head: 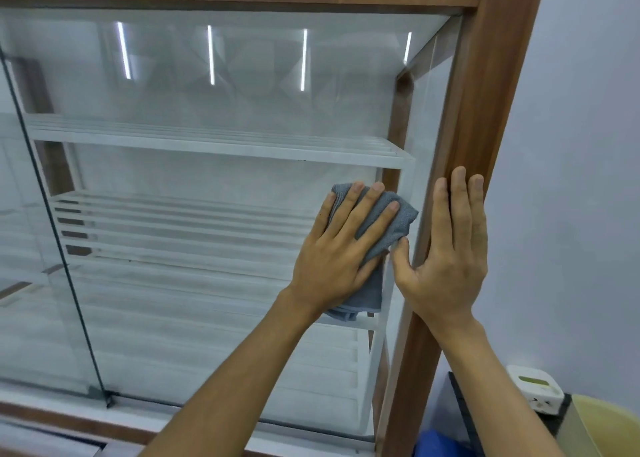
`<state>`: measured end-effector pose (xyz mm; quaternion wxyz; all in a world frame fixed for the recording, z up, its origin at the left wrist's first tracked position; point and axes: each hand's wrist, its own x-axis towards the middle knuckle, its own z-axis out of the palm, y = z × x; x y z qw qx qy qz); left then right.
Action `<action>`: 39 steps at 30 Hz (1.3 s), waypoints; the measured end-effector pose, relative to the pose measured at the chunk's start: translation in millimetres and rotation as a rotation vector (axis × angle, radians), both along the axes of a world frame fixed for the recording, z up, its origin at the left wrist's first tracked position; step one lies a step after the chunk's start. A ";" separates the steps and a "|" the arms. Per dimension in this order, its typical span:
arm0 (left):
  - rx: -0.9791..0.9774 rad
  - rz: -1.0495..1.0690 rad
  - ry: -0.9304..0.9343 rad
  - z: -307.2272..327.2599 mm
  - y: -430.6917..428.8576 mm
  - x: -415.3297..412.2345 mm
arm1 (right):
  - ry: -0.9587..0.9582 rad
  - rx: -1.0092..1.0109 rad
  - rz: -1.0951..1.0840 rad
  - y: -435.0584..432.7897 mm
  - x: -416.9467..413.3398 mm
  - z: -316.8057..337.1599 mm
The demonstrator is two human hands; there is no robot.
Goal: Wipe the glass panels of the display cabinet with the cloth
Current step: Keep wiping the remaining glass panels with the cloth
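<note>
A display cabinet with a wooden frame (485, 110) fills the view, fronted by a large glass panel (225, 110). My left hand (343, 249) lies flat on a folded grey cloth (391, 224) and presses it against the glass near the panel's right edge, at mid height. The cloth's lower end (367, 301) hangs out below my palm. My right hand (450, 256) rests flat on the wooden right post of the frame, fingers pointing up, thumb touching the glass edge beside the cloth. It holds nothing.
White slatted shelves (214, 145) stand empty behind the glass. A second glass panel (31, 249) overlaps at the left with a dark vertical edge. A grey wall (571, 179) is at the right, with a white device (533, 387), a yellow container (606, 429) and something blue (443, 442) below.
</note>
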<state>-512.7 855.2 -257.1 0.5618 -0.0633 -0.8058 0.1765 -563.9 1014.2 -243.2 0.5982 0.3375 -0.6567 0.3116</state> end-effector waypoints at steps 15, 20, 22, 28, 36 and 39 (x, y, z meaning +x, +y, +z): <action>0.207 0.091 0.015 -37.3 -180.2 103.5 | -0.134 0.184 0.010 -136.3 71.7 -71.8; 0.240 0.088 -0.003 -58.2 -245.6 137.1 | -0.173 0.171 -0.059 -183.7 86.0 -99.7; 0.257 0.086 0.003 -67.5 -268.1 146.8 | -0.184 0.139 -0.085 -193.8 86.1 -105.5; 0.340 0.055 0.037 -94.2 -315.4 170.6 | -0.179 0.067 -0.118 -206.9 82.7 -112.8; 0.336 0.026 0.102 -111.1 -330.3 173.6 | -0.115 0.094 -0.120 -233.6 89.2 -151.5; 0.351 -0.006 0.139 -117.8 -325.3 165.4 | -0.096 0.080 -0.137 -235.1 84.3 -152.6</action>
